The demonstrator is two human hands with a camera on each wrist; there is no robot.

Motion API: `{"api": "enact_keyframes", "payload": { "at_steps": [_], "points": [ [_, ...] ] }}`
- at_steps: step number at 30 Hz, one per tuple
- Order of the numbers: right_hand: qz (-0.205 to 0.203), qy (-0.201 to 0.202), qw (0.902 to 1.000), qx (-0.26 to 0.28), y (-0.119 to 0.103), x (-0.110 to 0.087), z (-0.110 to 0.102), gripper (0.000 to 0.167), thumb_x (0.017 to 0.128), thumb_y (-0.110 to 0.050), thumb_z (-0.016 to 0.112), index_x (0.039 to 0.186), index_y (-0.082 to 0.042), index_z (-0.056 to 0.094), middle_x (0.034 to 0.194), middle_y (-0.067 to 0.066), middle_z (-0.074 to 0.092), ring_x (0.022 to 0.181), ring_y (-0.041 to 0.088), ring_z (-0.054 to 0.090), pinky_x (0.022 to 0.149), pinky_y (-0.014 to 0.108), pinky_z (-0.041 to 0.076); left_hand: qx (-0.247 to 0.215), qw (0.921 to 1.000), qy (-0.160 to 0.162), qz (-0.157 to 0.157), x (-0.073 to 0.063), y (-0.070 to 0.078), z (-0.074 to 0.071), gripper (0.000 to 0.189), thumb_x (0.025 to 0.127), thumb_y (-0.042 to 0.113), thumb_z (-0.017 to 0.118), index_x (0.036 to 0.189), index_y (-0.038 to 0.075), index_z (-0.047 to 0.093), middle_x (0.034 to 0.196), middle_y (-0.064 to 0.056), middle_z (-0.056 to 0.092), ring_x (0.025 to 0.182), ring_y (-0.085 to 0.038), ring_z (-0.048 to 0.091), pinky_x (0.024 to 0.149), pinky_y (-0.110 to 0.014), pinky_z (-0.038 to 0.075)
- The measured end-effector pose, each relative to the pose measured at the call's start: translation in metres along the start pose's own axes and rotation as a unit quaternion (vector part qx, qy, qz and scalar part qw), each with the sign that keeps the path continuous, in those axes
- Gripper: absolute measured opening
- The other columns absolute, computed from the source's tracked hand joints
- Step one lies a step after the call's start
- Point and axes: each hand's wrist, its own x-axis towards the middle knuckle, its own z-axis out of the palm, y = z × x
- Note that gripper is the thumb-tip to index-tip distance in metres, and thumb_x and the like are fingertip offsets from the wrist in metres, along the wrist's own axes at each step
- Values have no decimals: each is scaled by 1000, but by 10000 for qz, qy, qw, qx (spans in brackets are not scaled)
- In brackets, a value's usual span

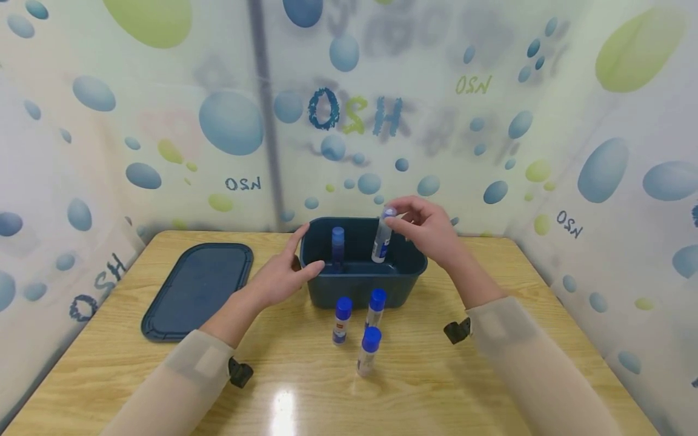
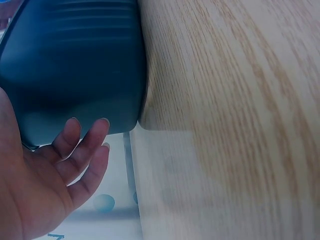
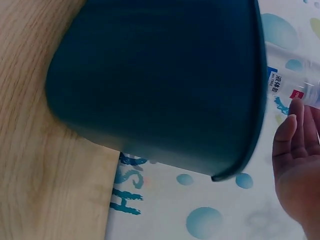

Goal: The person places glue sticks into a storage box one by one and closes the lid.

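My right hand [image 1: 428, 230] pinches a clear liquid glue bottle [image 1: 381, 242] near its top, tilted over the inside of the dark blue bin [image 1: 365, 290]. In the right wrist view, the glue bottle [image 3: 290, 82] shows a printed label beyond the bin's rim. At the bin's left end, my left hand [image 1: 280, 275] rests with its thumb over the front rim and forefinger along the side. Its other fingers [image 2: 82, 150] are loosely bent beside the bin wall [image 2: 75, 65] in the left wrist view. Another blue-capped glue bottle [image 1: 338, 245] stands inside the bin, at its left.
Three blue-capped glue bottles stand in front of the bin: one at left [image 1: 340, 324], one behind at right [image 1: 375, 309], one nearest me [image 1: 368, 354]. A dark blue lid [image 1: 199, 290] lies left on the wooden table [image 1: 436, 387]. A patterned curtain [image 1: 349, 163] hangs behind.
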Motion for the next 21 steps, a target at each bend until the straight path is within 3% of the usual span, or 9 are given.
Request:
{"api": "enact_keyframes", "payload": {
  "at_steps": [6,13,15,21],
  "points": [
    [152,-208,9996,-105,9,12,12,33,105,-30,76,135,-17,74,126,6,72,103,33,70,84,37,57,12,10000,0,-32,0,1,0,98,104,71,59,177,42,-1,73,-4,53,62,-23,48,61,-38,41],
    [335,-375,9984,-266,11,27,24,34,104,-34,77,135,-18,74,131,11,71,111,45,71,89,54,60,23,10000,5,-59,-1,2,0,99,104,71,59,177,40,0,73,-5,53,63,-24,49,62,-38,41],
    [336,-392,9982,-290,12,31,26,34,104,-33,77,134,-17,74,131,11,72,111,46,72,88,51,61,36,10000,12,-53,-1,3,-1,98,104,71,59,177,40,0,73,-5,53,63,-24,49,62,-38,42],
    [299,-388,9983,-308,14,39,32,33,105,-30,76,135,-14,74,130,14,73,106,47,71,92,62,60,38,10000,1,-88,-1,2,0,98,104,72,59,177,41,0,73,-5,55,63,-24,50,62,-38,43]
  ]
}}
